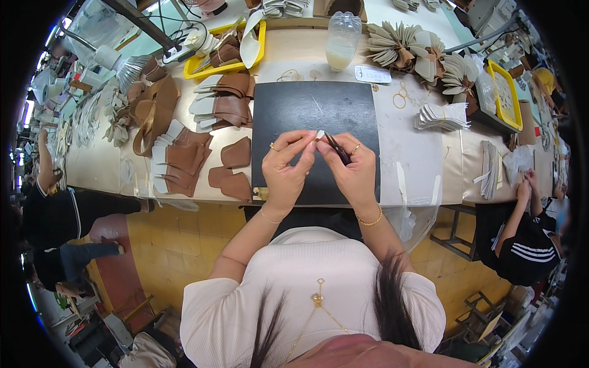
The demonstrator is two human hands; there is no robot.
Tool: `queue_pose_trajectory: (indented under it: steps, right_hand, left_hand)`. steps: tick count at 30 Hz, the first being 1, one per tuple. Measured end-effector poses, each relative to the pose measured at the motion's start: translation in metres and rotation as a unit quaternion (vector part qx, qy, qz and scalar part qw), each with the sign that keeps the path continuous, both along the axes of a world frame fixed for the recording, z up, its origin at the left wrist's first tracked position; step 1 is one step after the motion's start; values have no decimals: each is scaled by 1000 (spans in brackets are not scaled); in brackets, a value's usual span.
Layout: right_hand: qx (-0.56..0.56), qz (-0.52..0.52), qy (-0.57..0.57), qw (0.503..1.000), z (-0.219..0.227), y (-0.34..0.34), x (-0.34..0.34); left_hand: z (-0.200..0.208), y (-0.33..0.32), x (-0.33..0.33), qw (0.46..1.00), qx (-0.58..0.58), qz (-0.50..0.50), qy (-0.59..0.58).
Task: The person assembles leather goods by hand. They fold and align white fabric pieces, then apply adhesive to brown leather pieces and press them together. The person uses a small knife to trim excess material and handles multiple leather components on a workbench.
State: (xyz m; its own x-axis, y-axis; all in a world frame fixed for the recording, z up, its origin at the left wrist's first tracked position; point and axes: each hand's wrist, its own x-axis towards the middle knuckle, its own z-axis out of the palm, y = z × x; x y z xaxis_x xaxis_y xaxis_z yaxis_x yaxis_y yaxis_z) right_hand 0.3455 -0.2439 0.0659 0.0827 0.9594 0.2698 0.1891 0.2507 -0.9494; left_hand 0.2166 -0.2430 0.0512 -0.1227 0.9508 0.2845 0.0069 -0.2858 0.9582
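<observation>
Above the black mat (307, 116) at the tabletop's near edge, the left hand (285, 168) pinches a small white piece (319, 134); the right hand (350, 165) grips a dark tool (337, 149) touching it. Brown leather pieces (236, 168) lie left. Steady, close fingertips suit such fine work.

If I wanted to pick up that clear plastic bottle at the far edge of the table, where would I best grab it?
Probably around the middle of the clear plastic bottle, coming from the near side over the black mat. It stands upright, its round body suits a wrapping grip, and that side looks open, while folded leather pieces crowd its right. The pale liquid sits low, so keep it upright.
</observation>
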Motion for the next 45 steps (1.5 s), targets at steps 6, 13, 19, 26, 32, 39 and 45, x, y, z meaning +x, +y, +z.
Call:
queue_pose_trajectory:
  steps: [6, 13, 19, 26, 32, 39, 45]
  right_hand:
    - [15, -15, -35, 999, -4, 0, -1]
    - [-36, 31, 29, 998, -14, -2, 5]
    - [-84, 36, 54, 994, -20, 1, 5]
    - [-69, 19, -22, 997, -17, 5, 16]
    - [-11, -83, 19, 996, -17, -5, 20]
    - [-36, -189, 26, 981, -19, -41, 73]
    - [-33, -413, -32, 909, -70, -108, 161]
  left_hand:
    - [1, -2, 0, 998, 10, 3, 57]
    - [-11, 10, -12, 956, -138, -96, -239]
    - [-4, 3, -10, 992, -73, -75, -68]
    - [-4, 2, -13, 993, -79, -72, -53]
    - [-14, 24, -18, 951, -91, -9, -295]
    - [-14, 51, -49, 917, -66, -36, -392]
    - [8, 74, -88, 918, -59, -55, -388]
